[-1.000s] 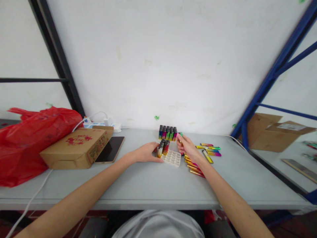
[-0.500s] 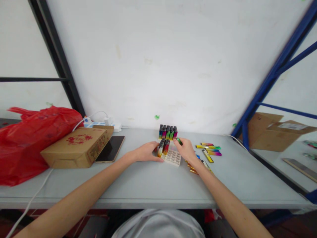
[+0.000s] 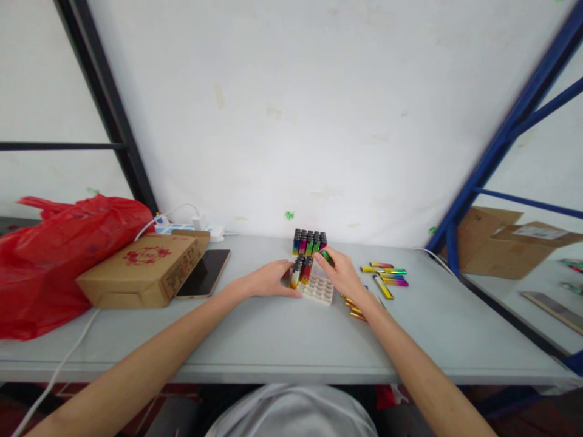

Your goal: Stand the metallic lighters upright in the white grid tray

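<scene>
A white tray (image 3: 319,291) with rows of round-cornered slots lies on the table, and several lighters (image 3: 306,271) with black tops stand upright in its left part. My left hand (image 3: 273,279) grips the tray's left end, thumb along the near edge and fingers partly hidden behind the lighters. Over the tray's far right side, my right hand (image 3: 339,270) pinches a green lighter (image 3: 326,257), mostly covered by the fingers. Behind the tray stands a block of upright lighters (image 3: 310,244) in mixed metallic colours. Loose gold lighters (image 3: 355,308) lie beneath my right wrist, partly hidden.
More loose lighters (image 3: 384,286) lie to the right of my right hand. On the left are a cardboard box (image 3: 141,270), a dark tablet-like device (image 3: 204,274), a red plastic bag (image 3: 68,267) and a power strip (image 3: 175,229). A blue frame (image 3: 492,145) rises at right.
My right hand has shifted slightly left and up with the green lighter, which now appears more upright. My left hand and the tray have stayed in place.
</scene>
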Action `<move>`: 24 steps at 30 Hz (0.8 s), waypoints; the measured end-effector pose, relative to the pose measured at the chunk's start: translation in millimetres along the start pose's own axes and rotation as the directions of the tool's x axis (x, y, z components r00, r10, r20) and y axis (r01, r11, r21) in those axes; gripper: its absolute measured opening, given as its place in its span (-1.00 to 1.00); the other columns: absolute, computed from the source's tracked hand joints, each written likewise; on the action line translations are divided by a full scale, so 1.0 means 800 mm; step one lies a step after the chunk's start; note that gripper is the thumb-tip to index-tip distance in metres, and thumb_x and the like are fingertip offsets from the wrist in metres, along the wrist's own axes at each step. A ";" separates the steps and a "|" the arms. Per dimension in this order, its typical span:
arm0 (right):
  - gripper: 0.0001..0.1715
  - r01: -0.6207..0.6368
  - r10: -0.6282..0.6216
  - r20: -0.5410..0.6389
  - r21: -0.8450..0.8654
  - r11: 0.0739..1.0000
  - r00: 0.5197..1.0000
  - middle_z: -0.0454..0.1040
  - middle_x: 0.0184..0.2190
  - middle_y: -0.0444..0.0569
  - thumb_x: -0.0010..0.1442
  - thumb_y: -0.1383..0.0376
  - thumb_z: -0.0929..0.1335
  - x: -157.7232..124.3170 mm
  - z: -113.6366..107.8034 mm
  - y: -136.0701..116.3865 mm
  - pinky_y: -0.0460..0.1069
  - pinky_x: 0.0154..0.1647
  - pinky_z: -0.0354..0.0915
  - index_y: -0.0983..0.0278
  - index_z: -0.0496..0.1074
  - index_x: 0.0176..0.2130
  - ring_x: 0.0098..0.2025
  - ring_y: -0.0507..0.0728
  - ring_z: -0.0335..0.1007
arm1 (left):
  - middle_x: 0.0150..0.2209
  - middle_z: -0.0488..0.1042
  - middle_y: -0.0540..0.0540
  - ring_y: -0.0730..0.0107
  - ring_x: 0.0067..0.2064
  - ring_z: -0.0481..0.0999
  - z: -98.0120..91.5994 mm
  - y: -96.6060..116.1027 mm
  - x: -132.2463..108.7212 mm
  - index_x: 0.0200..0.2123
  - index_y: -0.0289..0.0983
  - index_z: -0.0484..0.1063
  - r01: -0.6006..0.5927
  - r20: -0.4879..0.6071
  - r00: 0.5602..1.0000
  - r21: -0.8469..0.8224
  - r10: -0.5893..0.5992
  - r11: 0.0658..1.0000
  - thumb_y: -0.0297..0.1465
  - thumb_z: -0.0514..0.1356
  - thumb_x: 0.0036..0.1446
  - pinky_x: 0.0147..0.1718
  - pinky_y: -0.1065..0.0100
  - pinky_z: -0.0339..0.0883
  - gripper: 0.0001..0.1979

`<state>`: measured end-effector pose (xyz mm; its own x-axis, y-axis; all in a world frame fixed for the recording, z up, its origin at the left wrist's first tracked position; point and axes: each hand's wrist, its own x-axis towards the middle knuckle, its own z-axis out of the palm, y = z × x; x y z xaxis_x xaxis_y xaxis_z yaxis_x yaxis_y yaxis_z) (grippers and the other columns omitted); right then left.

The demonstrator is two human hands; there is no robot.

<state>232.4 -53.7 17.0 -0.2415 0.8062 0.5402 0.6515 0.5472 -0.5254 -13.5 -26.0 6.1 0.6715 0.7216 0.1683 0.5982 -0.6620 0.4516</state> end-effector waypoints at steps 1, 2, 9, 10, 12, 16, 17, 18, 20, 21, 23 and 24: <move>-0.56 0.025 -0.025 0.006 -0.023 0.999 1.000 0.38 -0.43 -0.13 0.45 -0.02 0.23 0.000 -0.002 -0.001 -0.04 -0.28 0.14 0.20 0.27 -0.36 -0.37 0.10 0.28 | -0.19 0.53 -0.11 0.12 -0.19 0.53 0.000 0.000 0.000 -0.16 -0.24 0.44 0.002 0.001 1.000 0.002 -0.002 1.000 0.09 0.39 -0.01 -0.17 0.23 0.38 -0.43; -0.57 0.049 -0.049 0.018 -0.039 0.998 0.999 0.40 -0.41 -0.11 0.45 0.00 0.24 0.001 -0.005 -0.003 -0.03 -0.25 0.16 0.20 0.28 -0.36 -0.34 0.11 0.29 | -0.19 0.53 -0.11 0.12 -0.19 0.53 0.000 0.000 0.000 -0.15 -0.24 0.44 0.003 0.004 1.000 0.001 -0.003 1.000 0.10 0.39 0.00 -0.18 0.23 0.38 -0.42; -0.67 0.158 -0.157 0.013 -0.023 0.987 0.987 0.41 -0.22 0.02 0.48 0.10 0.22 -0.002 -0.011 -0.014 0.02 -0.06 0.26 0.21 0.39 -0.24 -0.14 0.17 0.36 | -0.20 0.53 -0.11 0.12 -0.20 0.52 0.001 -0.001 0.000 -0.17 -0.24 0.43 0.006 -0.005 1.000 0.007 -0.006 1.000 0.12 0.39 -0.02 -0.20 0.22 0.37 -0.41; -0.65 0.166 -0.166 -0.003 -0.033 0.986 0.986 0.40 -0.23 0.01 0.47 0.08 0.24 -0.003 -0.010 -0.015 0.01 -0.08 0.25 0.21 0.39 -0.28 -0.16 0.17 0.36 | -0.21 0.53 -0.11 0.12 -0.21 0.52 0.001 -0.001 0.000 -0.17 -0.24 0.43 0.005 -0.005 1.000 0.007 -0.005 1.000 0.12 0.39 -0.02 -0.21 0.22 0.36 -0.41; -0.57 0.154 -0.156 -0.020 -0.059 0.986 0.988 0.36 -0.36 -0.04 0.46 0.04 0.26 -0.004 -0.010 -0.018 0.00 -0.20 0.22 0.21 0.34 -0.38 -0.29 0.13 0.31 | -0.21 0.53 -0.11 0.13 -0.23 0.51 0.002 -0.001 0.001 -0.18 -0.24 0.43 0.006 -0.004 1.000 0.006 -0.006 1.000 0.13 0.38 -0.01 -0.23 0.23 0.36 -0.41; -0.57 0.075 -0.074 0.034 -0.024 0.997 0.997 0.30 -0.55 -0.19 0.43 -0.01 0.30 -0.007 -0.011 -0.022 -0.03 -0.39 0.09 0.21 0.38 -0.35 -0.50 0.06 0.17 | -0.21 0.53 -0.12 0.14 -0.24 0.50 0.001 -0.002 0.001 -0.18 -0.25 0.42 -0.002 0.007 1.000 0.010 0.002 1.000 0.13 0.38 0.00 -0.26 0.23 0.35 -0.40; -0.60 0.063 -0.062 0.054 -0.005 0.998 0.997 0.33 -0.56 -0.19 0.42 -0.01 0.31 -0.007 -0.011 -0.022 -0.04 -0.41 0.09 0.22 0.41 -0.31 -0.51 0.06 0.19 | -0.22 0.53 -0.12 0.14 -0.24 0.50 0.001 -0.002 0.001 -0.18 -0.25 0.42 -0.004 0.007 1.000 0.011 0.004 1.000 0.13 0.38 0.00 -0.26 0.23 0.35 -0.40; -0.62 0.056 -0.056 0.074 0.007 0.998 0.996 0.37 -0.54 -0.19 0.41 -0.01 0.32 -0.008 -0.010 -0.022 -0.04 -0.41 0.09 0.22 0.43 -0.27 -0.51 0.05 0.22 | -0.22 0.53 -0.12 0.14 -0.24 0.50 0.001 -0.002 0.001 -0.19 -0.25 0.42 -0.004 0.004 1.000 0.010 0.004 1.000 0.13 0.38 -0.01 -0.26 0.23 0.35 -0.40; -0.63 0.046 -0.046 0.119 0.003 0.999 0.992 0.44 -0.52 -0.18 0.40 -0.01 0.33 -0.008 -0.007 -0.020 -0.05 -0.40 0.11 0.22 0.46 -0.23 -0.49 0.06 0.28 | -0.21 0.54 -0.11 0.13 -0.23 0.51 0.001 -0.001 0.001 -0.19 -0.25 0.43 0.001 -0.005 1.000 0.003 -0.001 1.000 0.13 0.38 -0.01 -0.25 0.23 0.35 -0.41; -0.64 0.037 -0.036 0.142 -0.009 0.999 0.989 0.47 -0.50 -0.17 0.39 -0.01 0.34 -0.008 -0.005 -0.018 -0.05 -0.39 0.12 0.21 0.47 -0.22 -0.48 0.07 0.31 | -0.21 0.54 -0.11 0.12 -0.22 0.51 0.001 -0.001 0.001 -0.19 -0.24 0.43 0.004 -0.007 1.000 0.001 -0.004 1.000 0.13 0.38 -0.02 -0.25 0.22 0.36 -0.41; -0.66 0.015 -0.009 0.173 -0.033 0.999 0.985 0.52 -0.47 -0.15 0.36 0.00 0.37 -0.008 0.001 -0.014 -0.05 -0.37 0.15 0.21 0.49 -0.21 -0.45 0.08 0.36 | -0.20 0.54 -0.12 0.11 -0.21 0.52 0.001 -0.001 0.000 -0.19 -0.24 0.42 0.012 -0.002 1.000 0.007 -0.012 1.000 0.14 0.38 -0.02 -0.25 0.22 0.36 -0.41; -0.68 0.006 0.002 0.181 -0.041 0.999 0.984 0.54 -0.45 -0.14 0.35 0.01 0.39 -0.008 0.004 -0.013 -0.05 -0.36 0.16 0.21 0.50 -0.21 -0.44 0.08 0.38 | -0.21 0.54 -0.12 0.10 -0.22 0.52 0.001 -0.001 0.000 -0.20 -0.24 0.42 0.018 0.001 1.000 0.010 -0.018 1.000 0.14 0.38 -0.02 -0.25 0.22 0.35 -0.40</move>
<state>225.3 -63.9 16.9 -0.3666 0.8344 0.4116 0.6791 0.5424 -0.4947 -13.5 -25.5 5.0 0.6613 0.7330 0.1592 0.6145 -0.6511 0.4456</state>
